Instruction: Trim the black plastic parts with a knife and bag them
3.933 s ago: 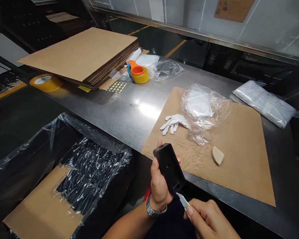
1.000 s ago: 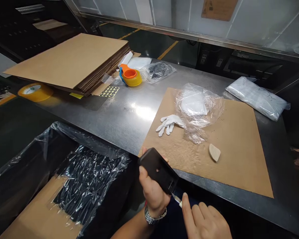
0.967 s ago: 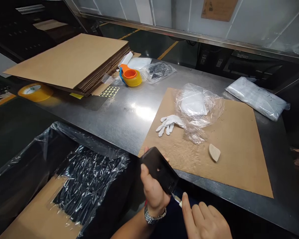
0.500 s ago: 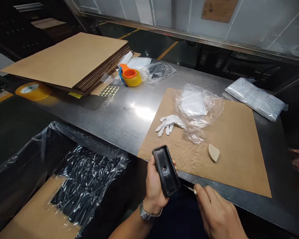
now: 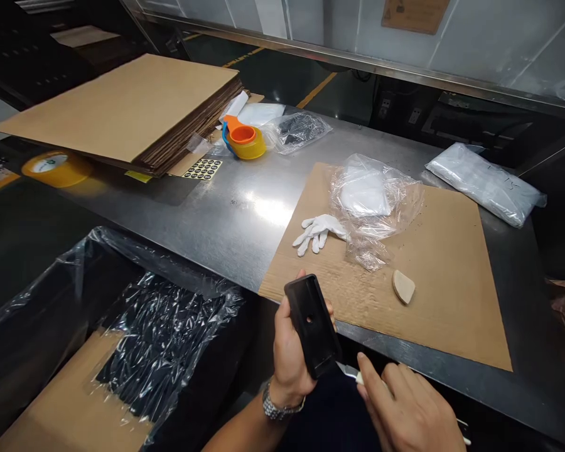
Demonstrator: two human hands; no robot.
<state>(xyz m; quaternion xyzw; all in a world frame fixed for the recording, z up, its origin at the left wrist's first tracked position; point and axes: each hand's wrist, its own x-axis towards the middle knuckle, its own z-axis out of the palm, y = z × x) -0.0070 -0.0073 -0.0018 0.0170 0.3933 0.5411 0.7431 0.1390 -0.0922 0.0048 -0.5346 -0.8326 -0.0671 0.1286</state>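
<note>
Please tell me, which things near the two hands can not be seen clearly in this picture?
- Small blade, head view: mostly hidden between the black plastic part and the right hand; its handle cannot be made out.
- Left hand: the fingers are hidden behind the part.
- Box lined with plastic film: cut off by the bottom edge; glare on the film hides the contents.

I am finding nothing readable here: the sticker sheet at upper left of the desk is showing only dark round dots, and the tape roll's label is blurring out.
</note>
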